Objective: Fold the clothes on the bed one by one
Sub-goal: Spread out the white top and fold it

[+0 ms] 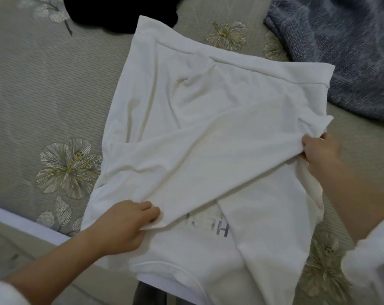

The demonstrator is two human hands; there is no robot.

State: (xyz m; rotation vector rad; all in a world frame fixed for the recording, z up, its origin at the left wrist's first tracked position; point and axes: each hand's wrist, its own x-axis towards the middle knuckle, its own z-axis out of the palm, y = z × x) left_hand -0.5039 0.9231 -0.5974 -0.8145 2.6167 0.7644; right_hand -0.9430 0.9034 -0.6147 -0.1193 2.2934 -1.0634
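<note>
Across the whole frame spreads the bed, covered in a grey-green ribbed spread printed with pale flowers; its near edge runs along the lower left. On it, filling the middle of the frame, lies a white T-shirt, its hemmed bottom edge towards the top and its lower part running off over the near edge of the bed. A wide flap of the shirt is folded over and drawn in a slanting band from lower left to middle right. In the upper right corner a blue-grey knitted garment lies crumpled, its edge touching the shirt's far corner. At the top, left of centre, a black garment lies just beside the shirt's other far corner.

The left hand, at lower centre-left, pinches the flap's near corner, fingers curled on top of the cloth. The right hand, at the middle right, grips the flap's bunched opposite end. The shirt stretches between the two grips. Below the flap, grey printed letters show, blurred.
</note>
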